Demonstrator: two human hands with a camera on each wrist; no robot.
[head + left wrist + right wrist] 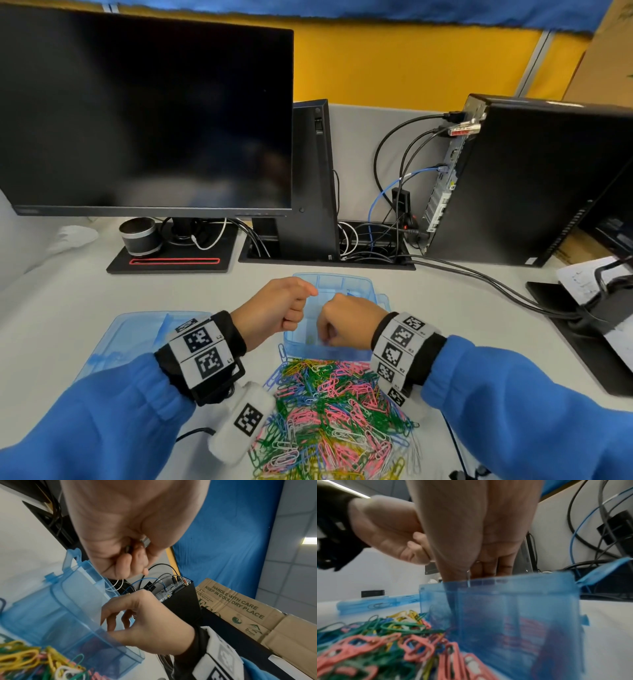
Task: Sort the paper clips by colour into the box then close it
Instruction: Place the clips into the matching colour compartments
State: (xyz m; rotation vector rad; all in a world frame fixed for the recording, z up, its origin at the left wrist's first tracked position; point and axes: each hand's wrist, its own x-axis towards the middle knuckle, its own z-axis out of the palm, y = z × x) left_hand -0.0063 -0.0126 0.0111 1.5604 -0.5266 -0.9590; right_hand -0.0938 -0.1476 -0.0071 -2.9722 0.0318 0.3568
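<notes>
A see-through blue compartment box (342, 279) stands open on the white desk, with its lid (137, 335) lying flat to the left. A heap of mixed paper clips (329, 411), pink, green, yellow, white and blue, lies in front of the box. My left hand (308, 298) hovers over the box's left side, curled into a fist; the left wrist view shows something small and grey inside my left hand's (137, 555) curled fingers, apparently paper clips. My right hand (325, 337) dips into a near compartment. In the right wrist view my right hand (481, 572) pinches a thin pale clip (468, 577) just above the box (522, 615).
A dark monitor (147, 113) and a small round speaker (138, 236) stand behind on the left. A black computer tower (531, 178) stands at the back right, and its cables (479, 277) run across the desk. Papers (589, 284) lie at the right edge.
</notes>
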